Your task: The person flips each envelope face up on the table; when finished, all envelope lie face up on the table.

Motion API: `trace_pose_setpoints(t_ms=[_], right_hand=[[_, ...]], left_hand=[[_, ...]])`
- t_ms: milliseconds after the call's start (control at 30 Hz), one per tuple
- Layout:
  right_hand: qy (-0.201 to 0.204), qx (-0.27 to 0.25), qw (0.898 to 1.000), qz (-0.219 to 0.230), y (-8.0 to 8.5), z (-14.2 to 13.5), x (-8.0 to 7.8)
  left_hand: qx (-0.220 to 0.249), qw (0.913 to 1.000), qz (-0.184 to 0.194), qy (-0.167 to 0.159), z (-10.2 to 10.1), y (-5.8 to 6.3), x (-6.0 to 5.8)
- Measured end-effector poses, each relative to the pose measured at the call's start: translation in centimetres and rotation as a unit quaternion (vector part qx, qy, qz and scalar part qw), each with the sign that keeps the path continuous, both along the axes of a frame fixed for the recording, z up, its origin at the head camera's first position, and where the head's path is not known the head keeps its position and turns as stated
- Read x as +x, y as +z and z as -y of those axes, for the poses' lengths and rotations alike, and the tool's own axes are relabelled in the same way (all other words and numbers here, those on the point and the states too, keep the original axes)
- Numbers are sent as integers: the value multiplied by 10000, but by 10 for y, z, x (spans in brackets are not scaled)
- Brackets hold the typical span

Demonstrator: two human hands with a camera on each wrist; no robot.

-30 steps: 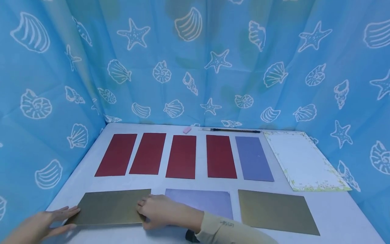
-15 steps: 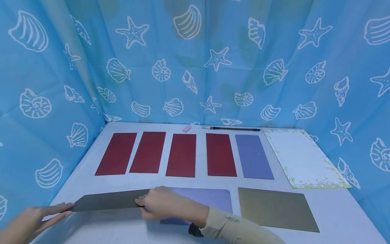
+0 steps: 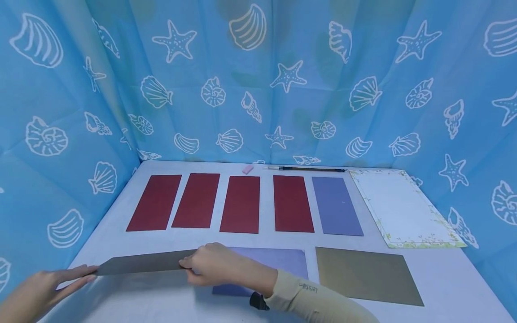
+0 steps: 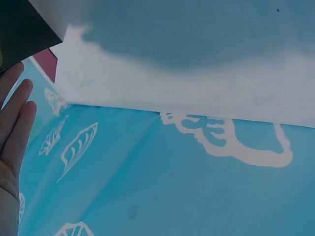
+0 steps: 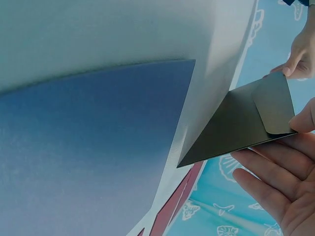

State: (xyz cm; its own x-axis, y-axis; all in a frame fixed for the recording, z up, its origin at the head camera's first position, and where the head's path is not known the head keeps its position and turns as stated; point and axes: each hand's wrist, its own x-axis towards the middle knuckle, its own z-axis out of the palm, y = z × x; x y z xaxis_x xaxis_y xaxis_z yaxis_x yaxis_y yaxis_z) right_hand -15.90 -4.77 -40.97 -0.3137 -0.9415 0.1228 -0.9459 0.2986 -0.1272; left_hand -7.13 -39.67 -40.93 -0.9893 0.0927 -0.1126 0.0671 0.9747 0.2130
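Note:
Both hands hold an olive-brown envelope (image 3: 141, 264) raised and tilted over the white table at the front left. My left hand (image 3: 50, 287) pinches its left end between thumb and fingers. At the right end, my right hand (image 3: 218, 265) grips the edge. The right wrist view shows the envelope's underside with a flap (image 5: 274, 105), the right thumb on top and fingers beneath. Only one dark corner of the envelope (image 4: 27, 34) shows in the left wrist view, by the left fingers (image 4: 19, 132). A lilac rectangle (image 3: 278, 260) lies partly hidden behind the right forearm.
A second olive-brown rectangle (image 3: 367, 276) lies front right. Behind stand several dark red rectangles (image 3: 240, 204) in a row, ending with a violet one (image 3: 337, 206). Farther back are a pink eraser (image 3: 248, 169), a brush (image 3: 311, 169) and a flower-bordered white sheet (image 3: 404, 206). A shell-patterned blue curtain (image 3: 258, 89) encloses the table.
The envelope lay flat with a hand at each end; both hands have since lifted it and tipped its near edge up. In the last half second it has risen only slightly.

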Motion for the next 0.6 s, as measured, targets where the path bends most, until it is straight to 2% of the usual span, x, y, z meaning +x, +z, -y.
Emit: trace_pose_setpoints(t_ms=[300, 600], right_hand=[[-46, -96, 9999, 73, 3, 0, -2], [-36, -225, 9997, 95, 2, -1, -6]], left_hand=[[-89, 9985, -545, 4, 0, -1, 1], [-94, 9987, -491, 11, 0, 2, -2]])
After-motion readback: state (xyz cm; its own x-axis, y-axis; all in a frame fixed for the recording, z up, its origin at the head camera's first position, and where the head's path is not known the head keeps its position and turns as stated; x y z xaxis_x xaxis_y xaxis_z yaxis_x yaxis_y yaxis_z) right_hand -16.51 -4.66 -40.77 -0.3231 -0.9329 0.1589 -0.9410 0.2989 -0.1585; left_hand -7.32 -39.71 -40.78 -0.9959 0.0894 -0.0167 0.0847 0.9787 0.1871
